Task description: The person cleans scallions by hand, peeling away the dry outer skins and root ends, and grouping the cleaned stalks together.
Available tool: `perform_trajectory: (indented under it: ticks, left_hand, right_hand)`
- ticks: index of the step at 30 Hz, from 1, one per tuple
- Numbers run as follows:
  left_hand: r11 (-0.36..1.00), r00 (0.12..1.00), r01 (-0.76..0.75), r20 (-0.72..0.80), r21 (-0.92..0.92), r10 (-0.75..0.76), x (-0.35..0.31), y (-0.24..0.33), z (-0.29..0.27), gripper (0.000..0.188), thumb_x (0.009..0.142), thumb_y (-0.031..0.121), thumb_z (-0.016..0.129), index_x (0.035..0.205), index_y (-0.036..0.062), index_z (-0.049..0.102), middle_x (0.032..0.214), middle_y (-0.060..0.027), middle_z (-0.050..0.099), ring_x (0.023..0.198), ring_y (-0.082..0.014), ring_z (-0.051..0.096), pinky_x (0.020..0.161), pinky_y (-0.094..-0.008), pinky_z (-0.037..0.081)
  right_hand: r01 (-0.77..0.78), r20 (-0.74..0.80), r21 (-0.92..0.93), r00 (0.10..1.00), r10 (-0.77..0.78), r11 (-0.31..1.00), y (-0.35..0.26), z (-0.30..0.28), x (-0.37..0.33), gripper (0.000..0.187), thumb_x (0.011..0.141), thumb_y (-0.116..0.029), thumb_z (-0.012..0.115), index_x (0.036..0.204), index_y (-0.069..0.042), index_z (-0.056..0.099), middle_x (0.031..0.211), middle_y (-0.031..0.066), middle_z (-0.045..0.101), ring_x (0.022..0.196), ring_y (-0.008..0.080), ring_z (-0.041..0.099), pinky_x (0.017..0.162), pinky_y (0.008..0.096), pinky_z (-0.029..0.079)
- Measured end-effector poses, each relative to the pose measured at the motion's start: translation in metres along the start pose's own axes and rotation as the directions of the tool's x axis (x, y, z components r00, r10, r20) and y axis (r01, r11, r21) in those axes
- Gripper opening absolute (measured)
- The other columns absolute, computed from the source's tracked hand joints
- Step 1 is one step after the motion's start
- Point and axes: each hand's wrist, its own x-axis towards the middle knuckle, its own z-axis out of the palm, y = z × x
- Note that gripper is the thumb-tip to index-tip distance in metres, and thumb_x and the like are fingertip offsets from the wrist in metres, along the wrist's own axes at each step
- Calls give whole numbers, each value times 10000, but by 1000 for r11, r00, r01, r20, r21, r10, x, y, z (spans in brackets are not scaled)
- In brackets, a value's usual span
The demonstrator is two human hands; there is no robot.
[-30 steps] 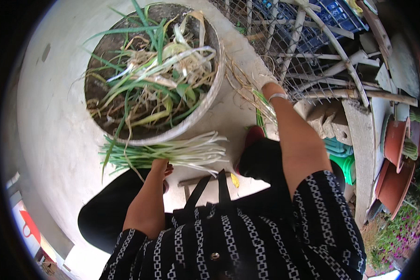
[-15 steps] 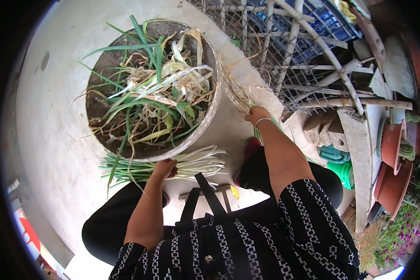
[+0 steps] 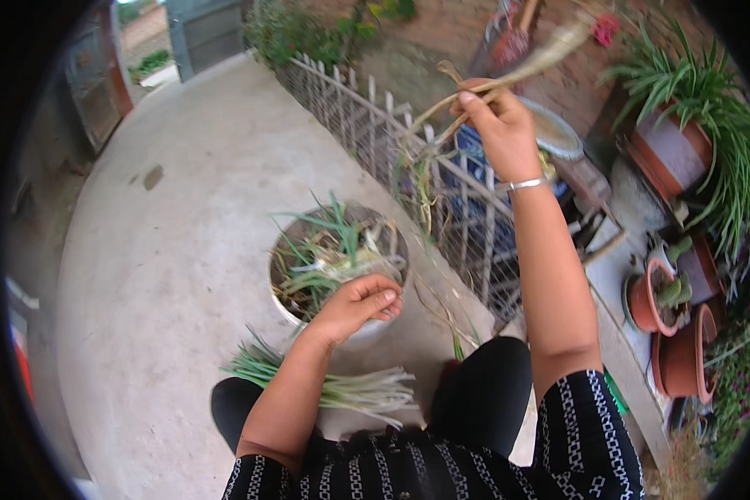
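My right hand (image 3: pixel 502 125) is raised at the upper right, fingers closed on straw-coloured dry scallion leaves (image 3: pixel 437 109). Some of them dangle below the hand, and a pale, blurred end sticks out to the upper right. Over the near rim of a round tub (image 3: pixel 284 313), my left hand (image 3: pixel 357 307) hovers with its fingers curled in and nothing visible in them. Scallion trimmings (image 3: pixel 342 262), green, white and withered, fill the tub. On the ground between the tub and my legs lies a bundle of cleaned scallions (image 3: pixel 362 392), green tops to the left.
A lattice fence (image 3: pixel 392 125) runs along the right of the concrete floor (image 3: pixel 158 275). Beyond it are blue items and a round pale basin (image 3: pixel 550 129). Terracotta pots (image 3: pixel 683 362) with cacti and a leafy potted plant (image 3: pixel 700 108) stand at the far right. Loose scallion stalks (image 3: pixel 454 321) lie beside my right knee.
My right hand has risen from beside the tub to high at the upper right with the dry leaves. My left hand has let go of the scallion bundle and lifted. The view has tilted up.
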Motion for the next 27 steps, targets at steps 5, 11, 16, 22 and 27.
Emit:
perform_trajectory:
  ticks: [5,11,16,22,27]
  left_hand:
    - [948,951,-265,-208,-177,227,-15,60,-33,284,901,220,481,1121,42,502,1062,-94,568,930,-186,565,765,-298,478]
    - [676,906,-404,-370,-617,204,-19,42,-82,312,907,221,463,1117,-9,463,1080,-123,565,880,-171,570,731,-277,486]
    - [508,867,-446,-496,-737,43,-5,12,-118,134,881,109,504,986,31,530,924,-78,603,710,-103,566,602,-197,498]
    - [682,710,-506,-704,-528,-19,0,18,-129,120,881,110,509,973,41,541,870,-50,602,678,-86,559,616,-196,510]
    - [746,687,-451,-724,-490,-60,-17,18,-144,143,874,104,507,982,14,535,866,-46,603,637,-87,548,559,-191,498]
  right_hand:
    - [-52,-110,519,986,127,853,-53,59,-19,244,878,-148,511,1050,24,491,927,130,605,897,203,591,795,315,481]
    - [-343,167,769,922,349,539,-12,132,-100,156,893,-79,439,1023,-3,479,926,137,593,922,240,585,824,355,489]
    - [-500,293,797,810,508,339,30,156,-136,136,892,-116,468,994,-41,517,911,98,609,888,214,595,814,346,486]
    - [-305,190,949,762,619,84,75,137,-119,72,874,-121,503,925,-80,534,893,59,610,847,167,590,799,332,484]
    - [-248,139,964,773,619,92,92,106,-109,128,884,-179,502,930,-73,557,887,50,608,842,178,581,816,347,461]
